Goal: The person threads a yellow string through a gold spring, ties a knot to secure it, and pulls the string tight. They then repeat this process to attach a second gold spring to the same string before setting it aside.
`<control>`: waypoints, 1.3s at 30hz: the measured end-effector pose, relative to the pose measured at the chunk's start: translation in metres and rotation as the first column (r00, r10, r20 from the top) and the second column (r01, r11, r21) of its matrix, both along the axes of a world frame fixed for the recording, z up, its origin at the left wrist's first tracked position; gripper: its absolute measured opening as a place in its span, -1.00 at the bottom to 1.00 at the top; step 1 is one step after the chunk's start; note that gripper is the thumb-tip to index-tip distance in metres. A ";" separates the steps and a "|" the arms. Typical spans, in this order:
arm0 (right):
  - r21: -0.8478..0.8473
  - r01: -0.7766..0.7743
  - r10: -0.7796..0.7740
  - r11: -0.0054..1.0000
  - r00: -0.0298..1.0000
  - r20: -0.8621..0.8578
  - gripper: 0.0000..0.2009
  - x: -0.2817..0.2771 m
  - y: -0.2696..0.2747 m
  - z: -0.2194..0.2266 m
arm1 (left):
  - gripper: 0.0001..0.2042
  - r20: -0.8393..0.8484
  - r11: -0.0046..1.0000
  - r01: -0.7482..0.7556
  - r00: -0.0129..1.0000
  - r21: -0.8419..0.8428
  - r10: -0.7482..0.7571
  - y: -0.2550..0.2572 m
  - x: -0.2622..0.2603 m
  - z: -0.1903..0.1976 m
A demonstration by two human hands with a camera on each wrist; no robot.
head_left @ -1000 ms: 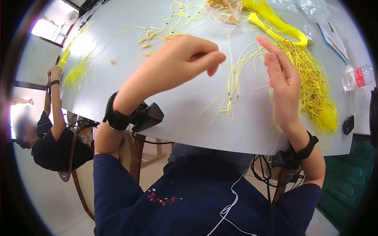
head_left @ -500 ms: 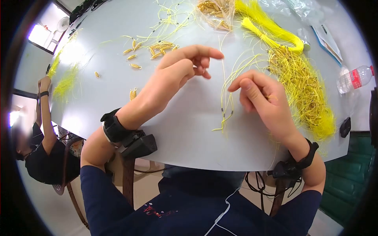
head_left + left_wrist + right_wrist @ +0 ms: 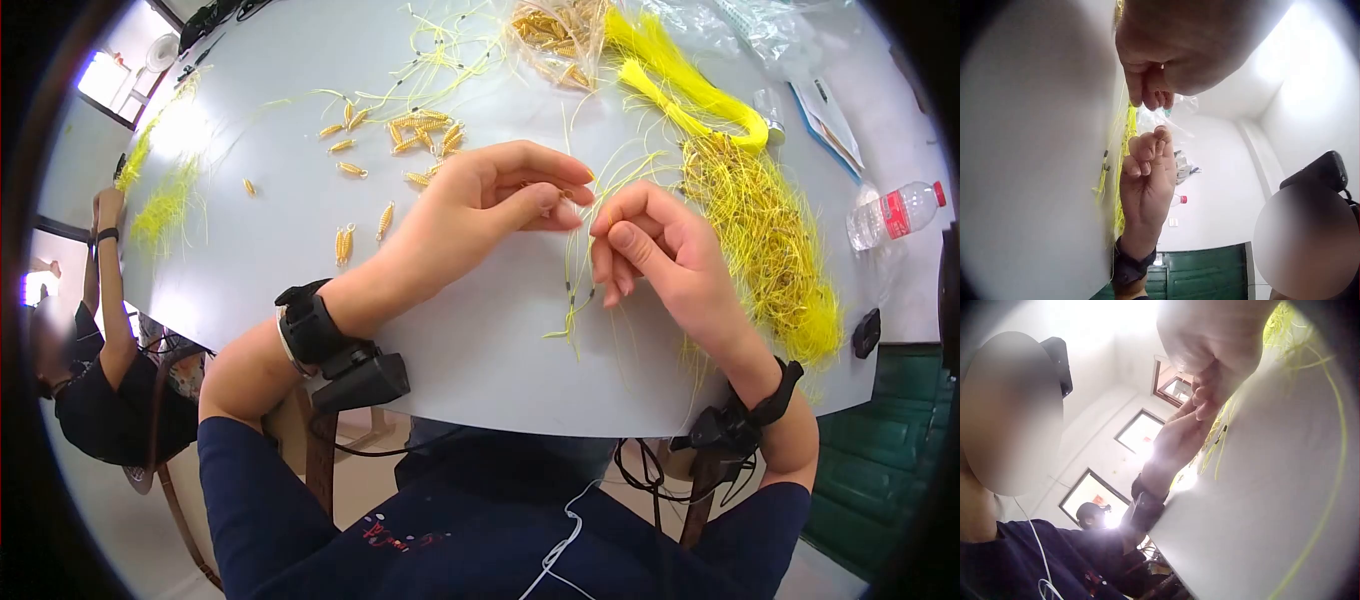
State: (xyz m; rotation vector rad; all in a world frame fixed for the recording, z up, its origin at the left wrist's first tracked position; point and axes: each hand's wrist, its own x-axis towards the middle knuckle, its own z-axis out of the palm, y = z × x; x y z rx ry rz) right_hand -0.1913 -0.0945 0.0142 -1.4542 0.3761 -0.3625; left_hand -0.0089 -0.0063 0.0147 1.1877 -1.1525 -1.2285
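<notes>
Over the table, my left hand (image 3: 475,215) has its thumb brought against curled fingers, with a small gold-brown piece partly showing between them. Just to its right, my right hand (image 3: 670,260) pinches what looks like a thin yellow strand between thumb and forefinger; its far part cannot be made out. The fingertips of both hands are close together but apart. Below and behind them, yellow lines with small dark beads (image 3: 570,300) lie on the table. Gold spring-like pieces (image 3: 351,169) are scattered left of my left hand. The left wrist view shows my right hand (image 3: 1150,181) with curled fingers.
A clear bag of gold pieces (image 3: 555,40) lies at the back. A yellow fibre bundle (image 3: 700,90) and a tangled yellow heap (image 3: 760,240) are on the right, beside a bottle (image 3: 895,215) and a clipboard (image 3: 828,125). Another person (image 3: 120,380) sits far left.
The hands have come closer together. My left forefinger, stretched out half a second ago, is now bent with the thumb near it. My right hand has turned inward from its raised pose.
</notes>
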 end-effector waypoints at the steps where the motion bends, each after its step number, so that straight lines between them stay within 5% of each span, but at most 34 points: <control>1: 0.001 -0.001 0.001 1.000 1.000 -0.002 -0.88 0.000 0.000 0.000 | -0.76 0.014 0.998 0.031 0.999 0.048 -0.032 0.001 0.000 0.002; 9: -0.165 -0.009 -0.028 0.986 0.975 -0.221 -0.88 0.000 0.003 0.006 | -0.73 0.092 0.981 0.004 0.995 0.192 -0.022 0.003 0.003 0.004; 17: -0.125 0.029 -0.054 0.992 0.978 -0.202 -0.88 0.000 0.003 0.007 | -0.77 -0.026 0.997 -0.072 0.997 0.029 0.072 -0.001 0.000 -0.006; 25: -0.090 0.093 -0.103 0.992 0.987 -0.120 -0.89 0.001 0.004 0.007 | -0.78 0.023 0.983 0.087 0.995 0.163 -0.092 0.002 0.004 0.001; 31: -0.200 -0.035 -0.017 0.979 0.967 -0.253 -0.88 0.001 0.006 0.008 | -0.78 -0.089 0.995 0.080 0.993 0.064 -0.074 0.000 0.002 -0.007; 39: -0.130 0.048 -0.061 0.990 0.993 -0.100 -0.90 -0.003 0.007 0.011 | -0.82 -0.161 0.991 0.091 0.984 0.102 -0.074 -0.002 0.004 -0.007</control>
